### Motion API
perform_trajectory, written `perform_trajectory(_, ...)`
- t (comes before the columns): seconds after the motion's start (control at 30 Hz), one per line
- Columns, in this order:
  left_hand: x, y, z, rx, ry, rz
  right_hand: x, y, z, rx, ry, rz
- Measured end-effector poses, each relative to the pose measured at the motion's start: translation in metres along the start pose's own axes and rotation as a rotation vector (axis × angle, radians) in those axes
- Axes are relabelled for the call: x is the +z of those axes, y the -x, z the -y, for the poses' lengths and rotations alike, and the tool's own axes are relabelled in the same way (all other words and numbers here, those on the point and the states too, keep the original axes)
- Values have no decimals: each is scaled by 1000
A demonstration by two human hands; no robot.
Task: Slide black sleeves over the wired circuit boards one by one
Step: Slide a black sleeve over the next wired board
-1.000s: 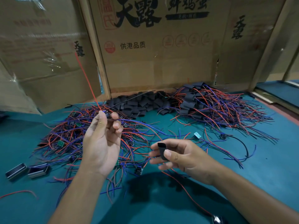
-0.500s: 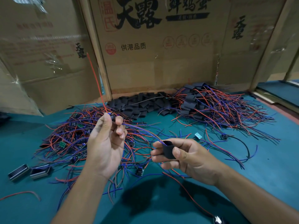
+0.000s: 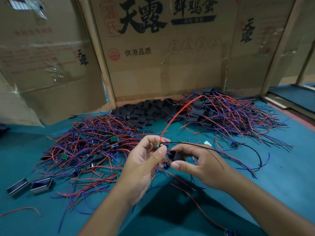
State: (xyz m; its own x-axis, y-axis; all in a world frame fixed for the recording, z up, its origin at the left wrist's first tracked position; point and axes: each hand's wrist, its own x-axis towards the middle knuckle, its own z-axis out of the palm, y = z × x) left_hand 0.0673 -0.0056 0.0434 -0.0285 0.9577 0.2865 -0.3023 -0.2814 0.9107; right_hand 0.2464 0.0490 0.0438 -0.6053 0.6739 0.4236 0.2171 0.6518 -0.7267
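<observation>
At 8 o'clock, 2 small metal casings (image 3: 29, 186) lay side by side on the teal table (image 3: 281, 193), with a loose red wire (image 3: 20, 210) just nearer the viewer. From 9 to 10 o'clock spread the pile of unsleeved boards (image 3: 90, 147), green circuit boards tangled in red and blue-purple leads. At 12 o'clock a heap of loose black sleeves (image 3: 146, 111) rested against the printed cardboard wall (image 3: 153, 65). Near centre, the left hand (image 3: 143, 169) was raised with palm toward the viewer, its thumb and curled fingers pinching a wired circuit board (image 3: 161, 144); the board itself was largely hidden behind the fingertips. From it a red lead (image 3: 177, 114) arched toward 1 o'clock and a black lead (image 3: 190, 144) ran toward 3 o'clock across the other hand. Just beside it at 3 o'clock, the right hand (image 3: 202, 166) pinched 1 black sleeve (image 3: 175, 155) between thumb and forefinger, its open mouth turned toward the board; whether sleeve and board touched could not be told. At 1 to 2 o'clock lay the pile of sleeved boards (image 3: 221, 111), black sleeves with wire ends fanning toward 3 o'clock.
</observation>
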Motion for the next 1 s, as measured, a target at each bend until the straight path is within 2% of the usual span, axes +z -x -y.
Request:
perform_trajectory(0.17, -2, -3, 3, 46, -133, -51, 12, -1, -1, 8, 20, -178)
perform_trajectory(0.27, -5, -4, 2, 51, -178, -89, 12, -1, -2, -6, 41, -188)
perform_trajectory(0.5, -4, -1, -2, 4, -237, -40, 10, -1, 2, -131, 166, -243)
perform_trajectory(0.8, 2, 2, -9, -185, 15, -7, 10, 1, 6, -161, 244, -233)
perform_trajectory(1.0, -6, 2, -5, -383, 156, 76, 11, 3, 9, -208, 220, -201)
